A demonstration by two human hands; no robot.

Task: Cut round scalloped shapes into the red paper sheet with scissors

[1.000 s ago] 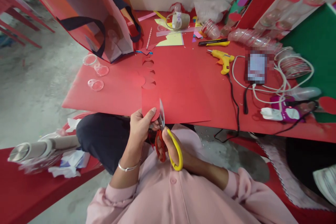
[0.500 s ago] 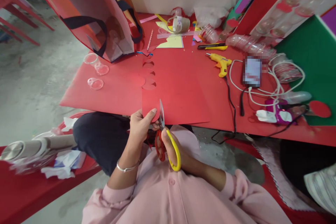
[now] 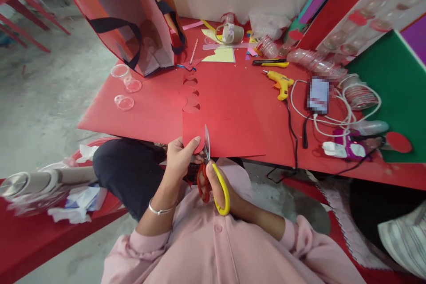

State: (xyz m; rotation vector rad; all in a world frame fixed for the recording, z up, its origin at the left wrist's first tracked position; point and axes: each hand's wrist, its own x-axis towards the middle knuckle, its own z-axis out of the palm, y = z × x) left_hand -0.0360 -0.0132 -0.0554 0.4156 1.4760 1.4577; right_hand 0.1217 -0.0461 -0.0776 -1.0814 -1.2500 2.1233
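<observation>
You cut a red paper sheet (image 3: 229,115) at the table's (image 3: 133,120) near edge.
Your left hand (image 3: 179,159) pinched the sheet's near corner; your right hand (image 3: 216,184) gripped the scissors (image 3: 207,146) through their handles, blades upright just beside your left thumb.

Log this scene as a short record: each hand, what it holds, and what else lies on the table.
left hand: pinches the near edge of the red sheet
right hand: grips scissors, blade at the sheet's near edge
red sheet: lies on the table, with round cut-outs along its left edge
right of sheet: glue gun, phone, white cables
left of sheet: clear cups, bag
</observation>
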